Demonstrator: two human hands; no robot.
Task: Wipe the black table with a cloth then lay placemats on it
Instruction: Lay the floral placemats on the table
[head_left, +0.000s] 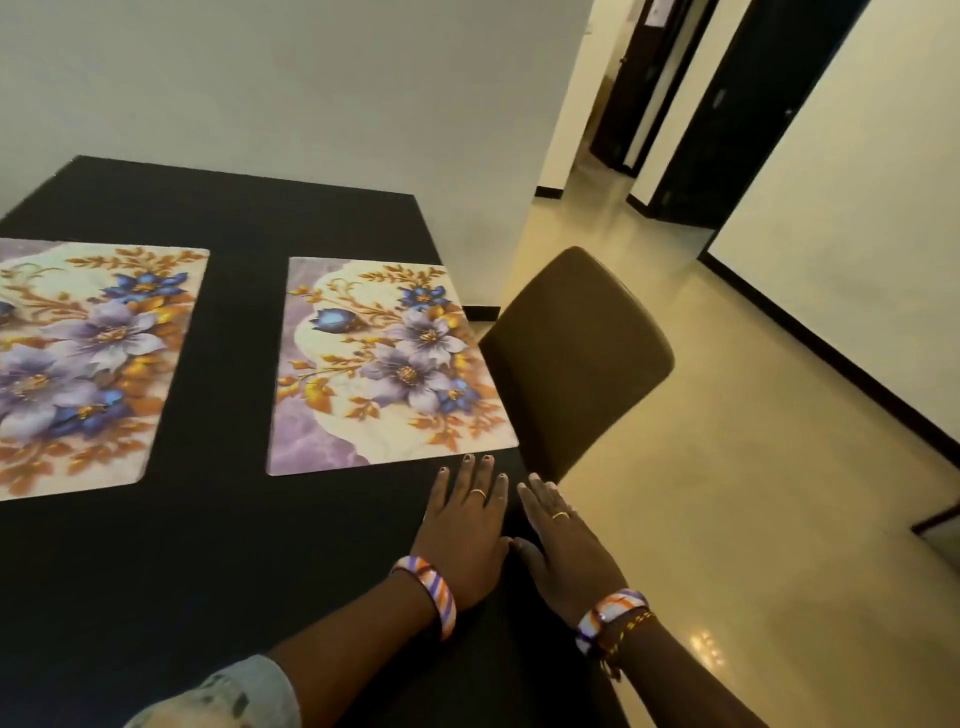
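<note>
Head view: both hands lie flat on the black table (208, 545), holding nothing, fingers straight and spread only slightly. The left hand (467, 530) rests palm down with its fingertips just short of the near edge of the right-hand placemat (387, 364); the right hand (563, 545) lies beside it at the table's edge, thumbs nearly touching. A second placemat (88, 364) lies well to the left of the hands, parallel to the first, with a bare strip of table between them. Judged from this layout, the mats are set squarely for two seats, and the flat palms suit smoothing or aligning. No cloth is visible. A brown chair (576, 353) stands just beyond the right hand's fingers.
</note>
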